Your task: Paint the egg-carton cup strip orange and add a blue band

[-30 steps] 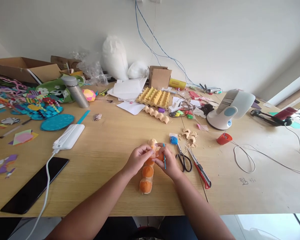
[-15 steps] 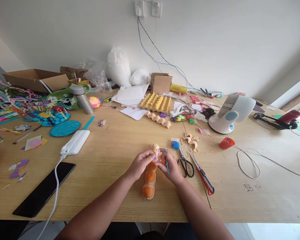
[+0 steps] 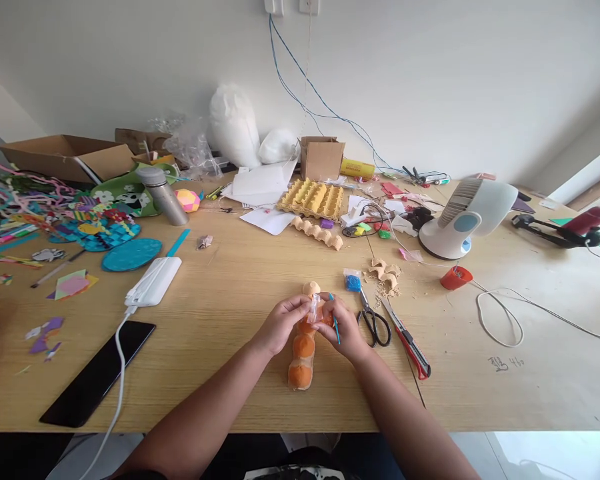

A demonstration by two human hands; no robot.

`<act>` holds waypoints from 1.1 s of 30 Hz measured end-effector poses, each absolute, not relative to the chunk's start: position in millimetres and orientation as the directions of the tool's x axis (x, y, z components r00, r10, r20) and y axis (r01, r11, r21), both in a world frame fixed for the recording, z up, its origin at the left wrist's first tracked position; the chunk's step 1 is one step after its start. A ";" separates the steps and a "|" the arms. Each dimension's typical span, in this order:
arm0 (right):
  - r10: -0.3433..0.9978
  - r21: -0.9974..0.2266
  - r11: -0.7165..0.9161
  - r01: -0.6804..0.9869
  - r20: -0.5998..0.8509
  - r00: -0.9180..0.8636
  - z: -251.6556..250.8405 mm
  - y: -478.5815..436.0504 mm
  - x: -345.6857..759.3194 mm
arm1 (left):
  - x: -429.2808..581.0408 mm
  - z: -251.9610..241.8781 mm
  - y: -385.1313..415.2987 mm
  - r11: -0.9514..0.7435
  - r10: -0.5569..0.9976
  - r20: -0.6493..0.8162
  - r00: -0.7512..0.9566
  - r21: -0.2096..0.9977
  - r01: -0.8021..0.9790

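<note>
open on the left — bare tabletop from the left hand out to the white power bank and black slab. open forward too, up to the tan carton strip, then blocked by the yellow egg tray. tight on the right: obstructed by scissors just beside the right hand, then by the utility knife. passable past the knife — room as far as the white cable loop. closed off farther back by the white fan.
</note>
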State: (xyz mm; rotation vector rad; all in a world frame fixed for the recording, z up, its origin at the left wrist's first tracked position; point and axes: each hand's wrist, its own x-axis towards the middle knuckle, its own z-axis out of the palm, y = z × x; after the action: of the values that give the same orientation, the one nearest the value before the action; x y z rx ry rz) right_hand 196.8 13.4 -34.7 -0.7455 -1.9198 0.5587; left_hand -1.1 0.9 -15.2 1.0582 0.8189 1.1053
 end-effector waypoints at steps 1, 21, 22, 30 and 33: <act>0.698 -0.650 0.713 0.263 0.625 -0.348 -34.0 13.3 196.7 | -1.7 -14.7 0.8 0.073 0.966 0.002 0.257 0.957 -0.280; 0.696 -0.649 0.713 0.267 0.607 -0.384 -25.9 10.2 193.8 | -1.6 -13.0 -0.9 0.107 0.966 -0.042 0.256 0.963 -0.246; 0.694 -0.645 0.715 0.271 0.608 -0.386 -26.3 10.5 194.3 | -2.7 -10.5 -0.8 0.089 0.966 -0.030 0.258 0.971 -0.221; 0.668 -0.614 0.739 0.278 0.612 -0.424 -26.2 13.7 197.3 | -15.4 4.2 3.5 -0.033 0.902 0.060 0.429 0.997 -0.070; 0.670 -0.609 0.736 0.295 0.596 -0.442 -23.0 13.3 197.6 | -16.5 4.2 3.7 -0.108 0.893 0.110 0.437 0.994 -0.029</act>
State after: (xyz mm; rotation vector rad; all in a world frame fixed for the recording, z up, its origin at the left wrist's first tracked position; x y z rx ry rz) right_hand 197.6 13.3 -23.0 -0.7296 -2.0420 0.5311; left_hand -16.5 3.7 4.2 1.4678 0.8091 0.9453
